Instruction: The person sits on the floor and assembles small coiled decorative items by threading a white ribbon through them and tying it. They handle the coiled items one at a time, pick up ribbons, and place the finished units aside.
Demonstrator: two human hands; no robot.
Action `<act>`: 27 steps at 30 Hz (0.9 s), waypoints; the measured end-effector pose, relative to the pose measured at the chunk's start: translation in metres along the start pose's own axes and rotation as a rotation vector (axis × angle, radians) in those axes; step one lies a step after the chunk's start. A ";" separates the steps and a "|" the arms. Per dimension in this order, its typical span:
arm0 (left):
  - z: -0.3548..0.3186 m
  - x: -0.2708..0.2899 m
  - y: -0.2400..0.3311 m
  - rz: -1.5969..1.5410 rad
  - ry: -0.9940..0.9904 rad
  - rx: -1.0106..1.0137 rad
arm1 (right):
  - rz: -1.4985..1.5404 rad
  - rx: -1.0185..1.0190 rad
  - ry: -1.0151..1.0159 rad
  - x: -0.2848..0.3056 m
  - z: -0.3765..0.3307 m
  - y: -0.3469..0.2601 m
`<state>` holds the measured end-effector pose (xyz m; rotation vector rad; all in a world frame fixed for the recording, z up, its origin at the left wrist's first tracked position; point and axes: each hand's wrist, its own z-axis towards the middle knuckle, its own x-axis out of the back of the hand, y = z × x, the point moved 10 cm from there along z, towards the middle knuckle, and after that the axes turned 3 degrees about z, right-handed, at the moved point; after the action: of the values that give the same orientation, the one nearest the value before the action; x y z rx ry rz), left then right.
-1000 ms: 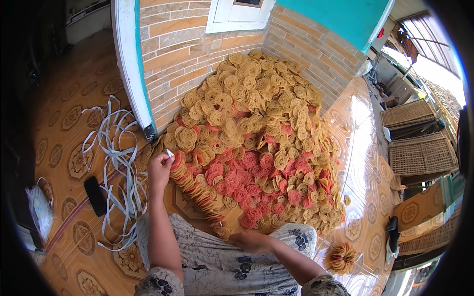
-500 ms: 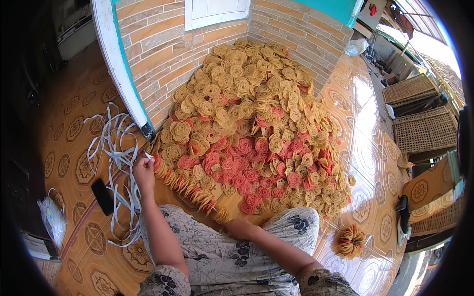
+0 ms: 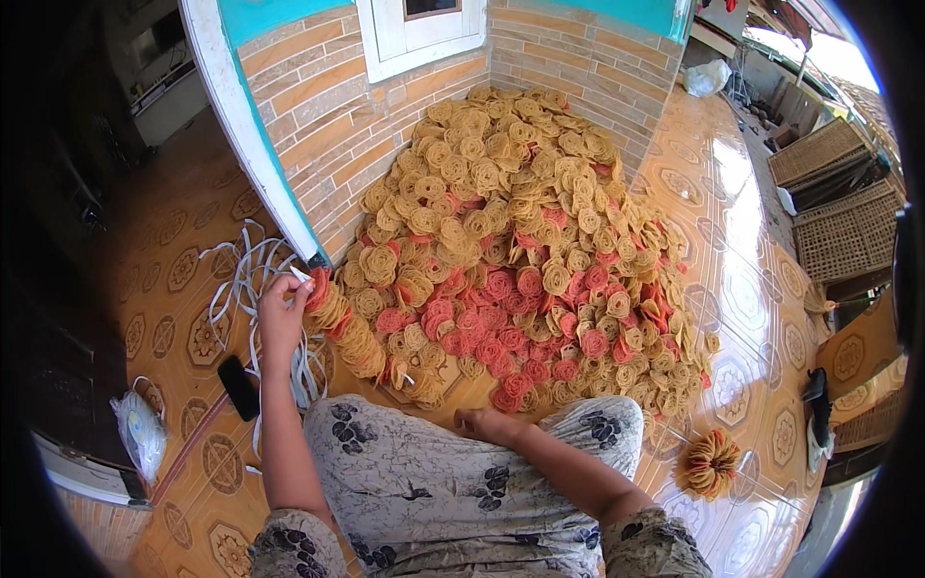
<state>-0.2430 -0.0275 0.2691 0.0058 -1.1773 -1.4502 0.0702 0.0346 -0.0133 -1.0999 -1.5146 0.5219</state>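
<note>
Left hand (image 3: pixel 279 313) is up at the near-left edge of the pile (image 3: pixel 520 260), fingers pinched shut on a white strip (image 3: pixel 301 275), right against the stacked row of discs (image 3: pixel 345 328) that runs along that edge. Right hand (image 3: pixel 485 424) is curled low at the pile's near edge, just past the lap; whether it holds anything, I cannot tell.

Counting: two hands, one pile, and the discs in it far too many to count, tan ones up the back, red and pink ones in a band across the front. One separate bundle (image 3: pixel 708 464) of discs sits alone on the floor to the right, well apart from the pile. One loose tangle of white strips (image 3: pixel 246 289) lies just left of the left hand, and one dark phone (image 3: pixel 237 387) beside it, with one white bag (image 3: pixel 140 433) further left.

The pile banks up into a brick wall (image 3: pixel 318 106) corner under a white window frame (image 3: pixel 424 34), so it is shut in behind. Bare floor (image 3: pixel 732 289) opens to the right, glossy orange patterned tiles with sun glare. Woven trays (image 3: pixel 829 193) are stacked at the far right.
</note>
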 end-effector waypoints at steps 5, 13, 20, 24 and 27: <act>-0.017 -0.006 -0.009 0.027 0.092 -0.014 | -0.259 0.059 -0.298 -0.053 -0.004 -0.006; -0.032 0.003 -0.039 0.087 0.152 -0.012 | -0.472 0.272 0.355 0.021 0.055 -0.053; -0.033 0.004 -0.057 0.031 0.153 0.041 | -0.343 0.366 0.361 0.035 0.077 -0.055; -0.035 -0.003 -0.071 -0.017 0.148 0.104 | -0.216 0.314 0.393 0.047 0.090 -0.051; -0.038 -0.007 -0.079 -0.053 0.169 0.130 | -0.280 0.290 0.288 0.036 0.097 -0.049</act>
<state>-0.2763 -0.0637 0.1968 0.2471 -1.1371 -1.3882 -0.0348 0.0654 0.0196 -0.6911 -1.2660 0.3574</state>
